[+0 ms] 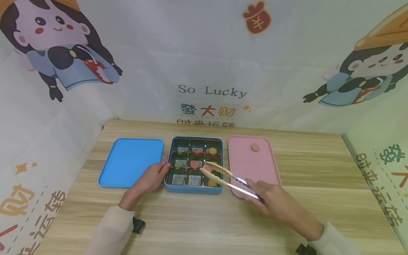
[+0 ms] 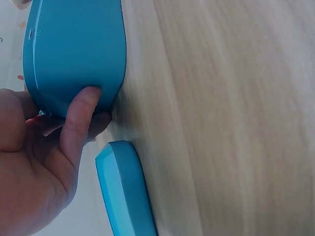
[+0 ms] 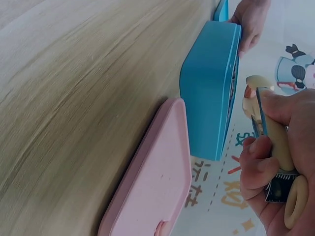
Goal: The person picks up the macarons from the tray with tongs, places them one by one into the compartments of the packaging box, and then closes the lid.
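A blue box (image 1: 193,190) holds a dark divided insert with green, pink and yellow round pieces in several compartments. My left hand (image 1: 153,179) holds the box at its left side; one digit presses the outer wall in the left wrist view. My right hand (image 1: 274,200) grips metal tongs (image 1: 243,189) with cream tips, also visible in the right wrist view. The tips reach over the box's right half, with a pink round piece (image 1: 207,168) between them; whether they pinch it is hard to tell.
A pink tray (image 1: 253,168) right of the box bears one pink round piece (image 1: 255,147). A shallow blue lid (image 1: 132,163) lies left of the box. Printed cloth walls (image 1: 153,71) stand behind and beside the wooden table (image 1: 191,223).
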Tool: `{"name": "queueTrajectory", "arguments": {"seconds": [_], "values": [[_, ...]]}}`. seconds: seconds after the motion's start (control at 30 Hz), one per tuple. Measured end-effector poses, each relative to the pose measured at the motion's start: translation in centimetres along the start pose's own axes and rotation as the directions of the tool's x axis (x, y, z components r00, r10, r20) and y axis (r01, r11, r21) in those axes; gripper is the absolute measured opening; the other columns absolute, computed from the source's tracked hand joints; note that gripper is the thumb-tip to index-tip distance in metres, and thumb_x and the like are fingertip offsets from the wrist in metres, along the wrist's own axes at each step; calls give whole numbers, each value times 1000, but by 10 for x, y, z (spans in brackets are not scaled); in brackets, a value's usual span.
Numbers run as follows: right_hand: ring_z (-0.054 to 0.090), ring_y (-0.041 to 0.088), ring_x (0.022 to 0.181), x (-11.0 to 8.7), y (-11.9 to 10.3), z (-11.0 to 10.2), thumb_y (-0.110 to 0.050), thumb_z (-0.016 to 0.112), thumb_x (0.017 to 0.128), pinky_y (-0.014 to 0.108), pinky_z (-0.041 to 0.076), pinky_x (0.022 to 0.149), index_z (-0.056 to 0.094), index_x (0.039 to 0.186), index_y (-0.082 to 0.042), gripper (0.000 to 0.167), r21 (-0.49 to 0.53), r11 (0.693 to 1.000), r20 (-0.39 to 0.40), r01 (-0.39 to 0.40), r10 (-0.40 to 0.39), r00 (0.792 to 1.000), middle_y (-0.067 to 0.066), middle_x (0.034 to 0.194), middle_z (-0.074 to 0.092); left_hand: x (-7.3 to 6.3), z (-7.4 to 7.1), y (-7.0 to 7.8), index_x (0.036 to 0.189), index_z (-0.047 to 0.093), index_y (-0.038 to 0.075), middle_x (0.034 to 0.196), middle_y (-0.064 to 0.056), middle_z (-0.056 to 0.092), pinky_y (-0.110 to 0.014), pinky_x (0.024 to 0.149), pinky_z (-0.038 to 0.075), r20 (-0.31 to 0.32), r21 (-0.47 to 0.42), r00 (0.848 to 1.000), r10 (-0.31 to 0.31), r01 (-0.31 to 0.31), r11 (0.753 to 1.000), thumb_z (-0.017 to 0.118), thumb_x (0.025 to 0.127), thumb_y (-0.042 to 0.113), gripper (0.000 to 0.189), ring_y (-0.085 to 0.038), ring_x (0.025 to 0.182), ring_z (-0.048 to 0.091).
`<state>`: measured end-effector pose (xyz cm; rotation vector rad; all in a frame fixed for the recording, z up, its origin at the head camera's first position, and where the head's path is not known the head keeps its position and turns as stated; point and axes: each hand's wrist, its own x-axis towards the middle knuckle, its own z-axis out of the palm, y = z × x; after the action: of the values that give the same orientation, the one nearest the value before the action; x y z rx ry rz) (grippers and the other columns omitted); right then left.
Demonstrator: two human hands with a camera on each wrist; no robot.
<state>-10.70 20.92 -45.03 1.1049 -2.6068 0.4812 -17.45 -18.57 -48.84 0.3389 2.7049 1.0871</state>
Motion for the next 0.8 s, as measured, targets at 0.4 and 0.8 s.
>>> {"name": "queueTrajectory", "arguments": {"seconds": [0.4, 0.8], "values": [[54, 4, 61, 7, -11, 13, -27, 72, 91, 18, 51, 57, 65, 127, 3, 47, 23, 1000, 69, 7, -8, 998, -1, 77, 65, 2, 1, -1, 151, 30, -7, 127, -31, 60, -39, 76, 50, 4, -19, 1000, -13, 13, 1000, 38, 109, 21, 51, -27, 86, 62], [51, 1, 59, 12, -13, 20, -27, 69, 93, 16, 49, 56, 63, 128, 3, 47, 56, 998, 90, 13, -18, 996, -1, 75, 64, 1, 1, -1, 151, 28, -6, 122, -30, 63, -35, 69, 50, 11, -31, 1000, -16, 17, 999, 39, 109, 21, 52, -20, 75, 63]]}}
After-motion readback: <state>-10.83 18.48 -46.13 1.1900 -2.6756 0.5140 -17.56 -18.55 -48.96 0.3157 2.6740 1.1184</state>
